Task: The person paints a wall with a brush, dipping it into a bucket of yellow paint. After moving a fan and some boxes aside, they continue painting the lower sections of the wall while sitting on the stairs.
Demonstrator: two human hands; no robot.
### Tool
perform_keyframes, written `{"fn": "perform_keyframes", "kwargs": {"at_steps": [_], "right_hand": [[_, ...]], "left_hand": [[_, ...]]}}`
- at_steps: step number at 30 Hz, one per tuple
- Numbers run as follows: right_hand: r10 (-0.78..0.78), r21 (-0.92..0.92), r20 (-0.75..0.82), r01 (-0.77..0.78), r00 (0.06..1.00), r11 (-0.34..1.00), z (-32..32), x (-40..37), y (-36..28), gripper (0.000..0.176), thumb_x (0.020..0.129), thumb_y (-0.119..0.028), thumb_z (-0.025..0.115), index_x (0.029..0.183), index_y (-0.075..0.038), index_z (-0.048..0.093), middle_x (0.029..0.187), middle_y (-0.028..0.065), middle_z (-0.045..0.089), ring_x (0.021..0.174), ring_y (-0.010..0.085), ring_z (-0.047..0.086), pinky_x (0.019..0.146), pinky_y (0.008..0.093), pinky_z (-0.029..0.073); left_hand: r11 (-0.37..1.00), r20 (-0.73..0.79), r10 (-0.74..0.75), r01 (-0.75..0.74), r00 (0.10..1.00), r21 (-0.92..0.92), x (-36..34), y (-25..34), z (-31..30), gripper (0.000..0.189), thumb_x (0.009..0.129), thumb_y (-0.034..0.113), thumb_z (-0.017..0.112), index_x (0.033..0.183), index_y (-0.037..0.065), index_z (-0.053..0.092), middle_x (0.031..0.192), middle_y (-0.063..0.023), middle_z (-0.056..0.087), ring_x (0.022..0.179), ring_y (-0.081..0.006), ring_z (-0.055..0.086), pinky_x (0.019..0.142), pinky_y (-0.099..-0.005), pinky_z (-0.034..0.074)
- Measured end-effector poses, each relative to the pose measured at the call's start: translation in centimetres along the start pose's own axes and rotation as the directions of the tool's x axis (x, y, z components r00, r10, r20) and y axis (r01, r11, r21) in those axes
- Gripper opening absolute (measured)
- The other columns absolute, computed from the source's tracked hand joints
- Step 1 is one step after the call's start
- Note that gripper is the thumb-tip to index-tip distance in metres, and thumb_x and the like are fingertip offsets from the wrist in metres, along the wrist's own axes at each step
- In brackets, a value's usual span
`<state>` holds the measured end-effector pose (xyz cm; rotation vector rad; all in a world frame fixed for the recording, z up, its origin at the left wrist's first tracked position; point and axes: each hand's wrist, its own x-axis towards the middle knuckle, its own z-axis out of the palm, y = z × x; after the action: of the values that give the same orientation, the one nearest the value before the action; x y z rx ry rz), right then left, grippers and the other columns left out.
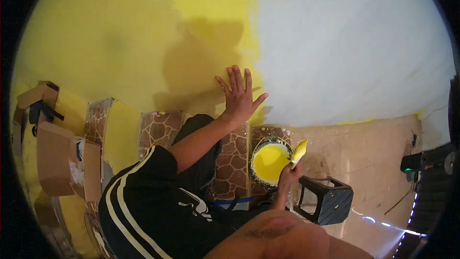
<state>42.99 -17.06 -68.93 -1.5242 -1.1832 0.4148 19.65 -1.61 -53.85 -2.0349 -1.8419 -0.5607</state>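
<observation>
My left hand (238, 100) is spread out against the yellow-painted part of the wall (120, 43), fingers up and thumb pointing right. A paintbrush (299, 150), its bristles coated yellow, is gripped in my right hand (289, 175) with the bristles upward. Just left of that hand stands a bucket (254, 173) of yellow paint, with the brush beside its right rim. Right of my left hand, the yellow ends in a rough edge against the pale grey wall (354, 48).
A dark plastic stool (335, 205) lies tipped near my right hand. Stone-patterned steps (230, 170) run under me. Cardboard boxes (55, 158) stand at the left. Tan floor tiles (373, 153) spread rightward, with a dark device showing a green light (411, 169) at the far side.
</observation>
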Motion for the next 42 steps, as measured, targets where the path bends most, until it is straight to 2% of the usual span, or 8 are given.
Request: {"fn": "perform_keyframes", "kwargs": {"at_steps": [4, 7, 18, 30, 36, 39, 41, 42], "right_hand": [[0.192, -0.012, -0.078, -0.194, 0.978, 0.981, 1.6, 0.1, -1.1, 0.02, 0.075, 0.003, 0.05, 0.088, 0.003, 0.065, 0.075, 0.0144, 0.063, 0.068, 0.0237, 0.059, 0.063, 0.0351, 0.045], [0.244, -0.03, -0.089, -0.247, 0.966, 0.969, 2.8, 1.1, -1.4, 0.022, 0.075, 0.002, 0.049, 0.088, 0.002, 0.067, 0.077, 0.0143, 0.065, 0.07, 0.0226, 0.06, 0.067, 0.0341, 0.046], [0.355, -0.106, -0.202, -0.381, 0.913, 0.919, 2.7, -1.3, 0.7, 0.013, 0.078, -0.001, 0.053, 0.081, 0.0, 0.066, 0.068, 0.0123, 0.063, 0.06, 0.0188, 0.057, 0.062, 0.033, 0.045], [0.349, -0.044, -0.129, -0.357, 0.928, 0.933, 2.7, -4.7, 0.8, 0.012, 0.077, 0.0, 0.053, 0.081, -0.001, 0.065, 0.07, 0.015, 0.063, 0.067, 0.0193, 0.061, 0.064, 0.0332, 0.046], [0.229, 0.017, -0.113, -0.229, 0.967, 0.973, 3.4, -2.7, -2.8, 0.008, 0.077, 0.0, 0.056, 0.078, -0.001, 0.064, 0.071, 0.0152, 0.064, 0.064, 0.0224, 0.062, 0.062, 0.0313, 0.047], [0.145, -0.045, -0.081, -0.149, 0.986, 0.988, 2.4, -2.1, -3.7, 0.01, 0.079, -0.003, 0.055, 0.082, -0.001, 0.065, 0.068, 0.0126, 0.062, 0.064, 0.0165, 0.059, 0.061, 0.0307, 0.045], [0.194, -0.113, -0.03, -0.196, 0.981, 0.974, 1.8, -1.8, -4.8, 0.009, 0.076, -0.002, 0.058, 0.083, -0.001, 0.063, 0.075, 0.0204, 0.063, 0.07, 0.033, 0.063, 0.065, 0.0376, 0.048], [0.196, -0.108, -0.024, -0.197, 0.98, 0.974, 2.0, -1.7, -4.5, 0.009, 0.076, -0.002, 0.058, 0.083, -0.001, 0.063, 0.075, 0.0204, 0.063, 0.07, 0.033, 0.063, 0.065, 0.0376, 0.048]], "left_hand": [[0.997, 0.013, 0.07, -0.07, 0.997, 0.02, -1.1, -2.4, 1.5, 0.087, 0.088, 0.057, 0.046, 0.144, -0.002, 0.015, 0.146, -0.0353, 0.0, 0.137, -0.049, -0.002, 0.1, -0.0715, -0.003], [0.989, 0.266, 0.139, -0.148, 0.954, 0.013, -1.9, -4.8, -0.9, 0.088, 0.08, 0.051, 0.06, 0.148, 0.017, 0.014, 0.154, -0.0098, 0.009, 0.142, -0.0256, 0.004, 0.112, -0.0538, 0.001], [0.923, 0.415, 0.378, -0.37, 0.828, -0.101, -2.9, -8.6, -2.9, 0.098, 0.074, 0.047, 0.068, 0.147, 0.01, 0.015, 0.155, -0.0101, 0.002, 0.142, -0.0254, -0.003, 0.114, -0.0487, -0.004], [0.866, 0.726, 0.32, -0.498, 0.609, 0.037, -4.0, -10.3, -2.4, 0.095, 0.079, 0.062, 0.053, 0.148, 0.01, 0.012, 0.155, -0.0107, -0.003, 0.142, -0.0272, -0.01, 0.109, -0.0555, -0.012], [0.898, 0.818, 0.181, -0.431, 0.545, 0.088, -5.0, -7.2, -4.7, 0.09, 0.083, 0.061, 0.048, 0.149, 0.015, 0.008, 0.155, -0.0115, 0.001, 0.143, -0.029, 0.003, 0.108, -0.0637, 0.001], [0.915, 0.875, 0.189, -0.403, 0.445, 0.007, -7.0, -6.6, -4.7, 0.085, 0.085, 0.06, 0.045, 0.148, 0.016, 0.01, 0.152, -0.0153, 0.016, 0.138, -0.0324, 0.023, 0.106, -0.0659, 0.01], [0.87, 0.927, 0.365, -0.388, 0.09, -0.305, -8.5, -6.7, -5.4, 0.082, 0.086, 0.061, 0.042, 0.148, 0.016, 0.012, 0.146, -0.0186, 0.031, 0.132, -0.0357, 0.035, 0.105, -0.0665, 0.013], [0.873, 0.929, 0.358, -0.386, 0.089, -0.299, -8.7, -6.6, -6.2, 0.082, 0.086, 0.061, 0.042, 0.148, 0.016, 0.012, 0.146, -0.0186, 0.031, 0.132, -0.0357, 0.035, 0.105, -0.0665, 0.013]]}}
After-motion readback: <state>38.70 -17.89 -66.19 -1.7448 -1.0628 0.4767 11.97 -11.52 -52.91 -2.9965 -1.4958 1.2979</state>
